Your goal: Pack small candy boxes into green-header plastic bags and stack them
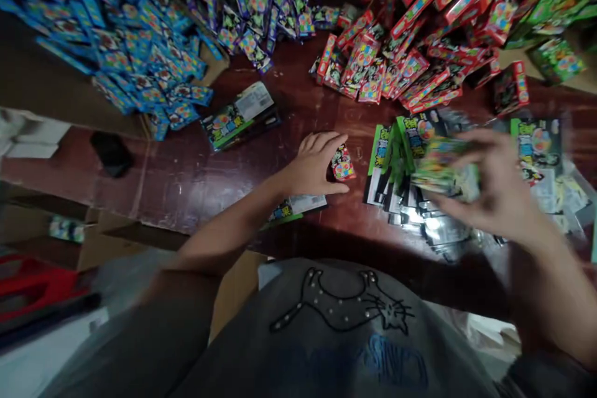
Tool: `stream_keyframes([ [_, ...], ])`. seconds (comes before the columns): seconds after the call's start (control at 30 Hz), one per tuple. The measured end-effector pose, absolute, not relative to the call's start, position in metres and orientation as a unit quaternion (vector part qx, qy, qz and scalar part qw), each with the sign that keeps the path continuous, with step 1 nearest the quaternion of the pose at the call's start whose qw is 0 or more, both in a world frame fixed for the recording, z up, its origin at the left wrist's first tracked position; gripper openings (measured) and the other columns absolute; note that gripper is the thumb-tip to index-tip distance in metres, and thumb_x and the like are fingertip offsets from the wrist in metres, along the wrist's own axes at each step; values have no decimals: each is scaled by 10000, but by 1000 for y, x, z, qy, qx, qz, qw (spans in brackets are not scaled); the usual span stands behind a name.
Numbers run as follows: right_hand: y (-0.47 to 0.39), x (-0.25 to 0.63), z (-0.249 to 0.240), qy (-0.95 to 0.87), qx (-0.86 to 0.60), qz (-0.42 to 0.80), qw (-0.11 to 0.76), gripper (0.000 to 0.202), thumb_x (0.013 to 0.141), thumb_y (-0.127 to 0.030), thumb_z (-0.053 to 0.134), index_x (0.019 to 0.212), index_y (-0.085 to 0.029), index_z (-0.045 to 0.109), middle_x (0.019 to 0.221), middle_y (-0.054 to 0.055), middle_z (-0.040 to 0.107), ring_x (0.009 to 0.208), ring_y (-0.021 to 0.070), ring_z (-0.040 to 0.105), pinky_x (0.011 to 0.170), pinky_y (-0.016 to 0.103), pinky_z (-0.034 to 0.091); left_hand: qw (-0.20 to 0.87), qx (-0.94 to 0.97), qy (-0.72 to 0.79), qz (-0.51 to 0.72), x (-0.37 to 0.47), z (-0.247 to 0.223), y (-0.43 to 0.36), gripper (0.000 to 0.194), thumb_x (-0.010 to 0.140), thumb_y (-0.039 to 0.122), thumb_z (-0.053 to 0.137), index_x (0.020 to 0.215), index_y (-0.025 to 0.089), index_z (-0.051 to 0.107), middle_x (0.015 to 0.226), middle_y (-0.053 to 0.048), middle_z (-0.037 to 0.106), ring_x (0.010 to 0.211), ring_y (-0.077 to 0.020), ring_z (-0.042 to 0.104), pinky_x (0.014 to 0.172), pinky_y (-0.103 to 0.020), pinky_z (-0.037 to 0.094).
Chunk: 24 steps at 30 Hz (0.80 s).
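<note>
Two hands show, one left (314,165) and one right (504,193). There are four piles of small packs, one each of blue packs (135,37), purple packs (256,0), red packs (420,56) and green packs (559,62), each too crowded for an exact count. One small red box (342,163) is at the left hand; the blurred green bundle (436,171) in the right cannot be counted. One flat pouch (305,205) lies by the left forearm, and the overlapping pouches (415,180) near the right hand number several
</note>
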State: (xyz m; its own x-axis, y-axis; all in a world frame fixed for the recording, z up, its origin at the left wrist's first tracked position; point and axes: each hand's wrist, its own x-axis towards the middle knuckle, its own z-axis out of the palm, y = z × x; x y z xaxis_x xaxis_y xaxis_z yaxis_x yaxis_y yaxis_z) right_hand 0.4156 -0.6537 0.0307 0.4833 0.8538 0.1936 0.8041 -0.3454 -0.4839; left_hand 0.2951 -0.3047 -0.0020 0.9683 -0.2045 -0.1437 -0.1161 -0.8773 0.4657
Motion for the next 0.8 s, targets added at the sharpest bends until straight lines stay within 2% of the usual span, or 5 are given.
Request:
stream_keyframes([
  [0.17,-567,390,-9,-548,-792,114,243,591,981,-562,689,1453,-239,543,1606,204,563,1653,480,296,1276,890,48,233,968,-54,-80,271,-5,-311,1073,840,346,817,1724,131,248,1581,-214,557,1476,-402,500,1294,-609,274],
  [0.27,-545,398,-19,-566,-791,144,185,1040,884,-730,751,1685,-216,330,1721,238,432,1680,505,187,1251,902,-27,254,964,-54,-58,243,3,-295,1309,800,426,899,1761,181,46,1736,-225,382,1615,-410,344,1354,-622,108],
  [0.4,-531,403,-20,-611,-752,175,174,1311,840,-809,743,1781,-217,47,1837,222,139,1698,477,128,1320,809,75,235,970,-16,-51,186,14,-267,1472,675,614,978,1765,205,77,1805,-240,206,1648,-489,229,1346,-669,57],
  [0.57,-515,388,-22,-650,-700,220,197,848,1015,-551,663,1733,-248,328,1743,177,421,1612,391,403,1306,698,331,223,969,21,-100,136,1,-248,999,815,488,882,1654,183,433,1584,-206,529,1420,-432,503,1237,-604,362],
  [0.8,-510,366,-15,-664,-668,236,240,755,960,-438,764,1643,-264,496,1627,145,568,1504,367,520,1266,683,404,265,961,-7,-83,132,-13,-241,892,864,460,819,1646,239,451,1575,-154,537,1411,-377,500,1236,-545,367],
])
